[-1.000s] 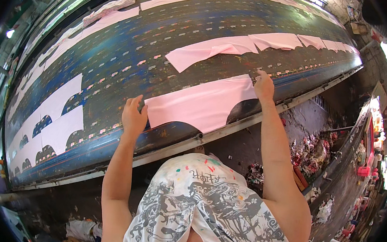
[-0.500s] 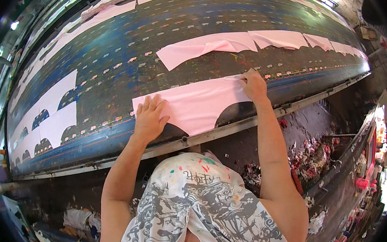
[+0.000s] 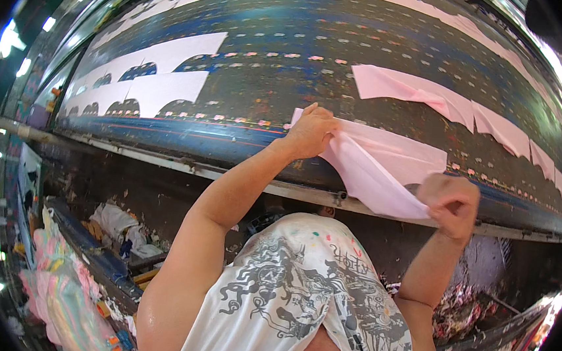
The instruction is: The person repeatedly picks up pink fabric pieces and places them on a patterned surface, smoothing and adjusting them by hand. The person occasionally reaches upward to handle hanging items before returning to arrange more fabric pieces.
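Note:
A pale pink cut fabric piece (image 3: 395,145) lies at the near edge of the long table. Above its front part, a lifted pink flap (image 3: 373,183) slants toward my right hand; whether it is the same piece or a second layer, I cannot tell. My left hand (image 3: 312,133) is closed at the fabric's left end, fingers bunched on the cloth. Slightly blurred, my right hand (image 3: 450,201) is closed beside the front table edge, with the flap's tip at its fingers.
White cut pieces with curved notches (image 3: 162,90) lie flat on the left of the stained table (image 3: 262,81). More pink pieces (image 3: 502,130) run along the right, others along the far side. A metal rail (image 3: 293,190) borders the near edge. Scraps (image 3: 462,308) lie below right.
My right hand has come down from the fabric's far right corner to the near edge, bringing a flap up. My left hand has gone from lying flat to gripping. The view has turned left.

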Demonstrator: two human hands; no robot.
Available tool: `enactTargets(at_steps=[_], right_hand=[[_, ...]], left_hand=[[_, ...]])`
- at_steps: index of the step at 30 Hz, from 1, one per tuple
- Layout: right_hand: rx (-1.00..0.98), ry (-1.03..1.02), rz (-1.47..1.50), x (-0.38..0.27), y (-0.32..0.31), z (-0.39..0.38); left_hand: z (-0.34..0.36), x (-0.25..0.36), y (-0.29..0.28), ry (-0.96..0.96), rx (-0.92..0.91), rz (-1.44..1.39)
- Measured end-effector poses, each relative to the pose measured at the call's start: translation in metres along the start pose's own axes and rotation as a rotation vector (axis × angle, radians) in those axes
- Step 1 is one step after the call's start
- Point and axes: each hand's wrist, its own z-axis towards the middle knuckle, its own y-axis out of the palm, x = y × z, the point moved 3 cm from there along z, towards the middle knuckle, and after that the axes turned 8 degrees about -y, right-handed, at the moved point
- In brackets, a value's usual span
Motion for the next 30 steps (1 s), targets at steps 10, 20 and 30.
enactTargets(at_steps=[10,20,30], right_hand=[[0.095,-0.039,-0.157,-0.007,0.026,0.023],[-0.164,0.517,-0.633,0.074,0.13,0.037],[0.017,0.467,-0.245,0.143,0.151,0.055]], left_hand=[[-0.087,-0.111,-0.175,-0.358,0.323,-0.343],[-0.265,-0.2,-0.265,-0.601,0.36,-0.781],[-0.237,-0.286,-0.257,-0.826,0.339,-0.735]])
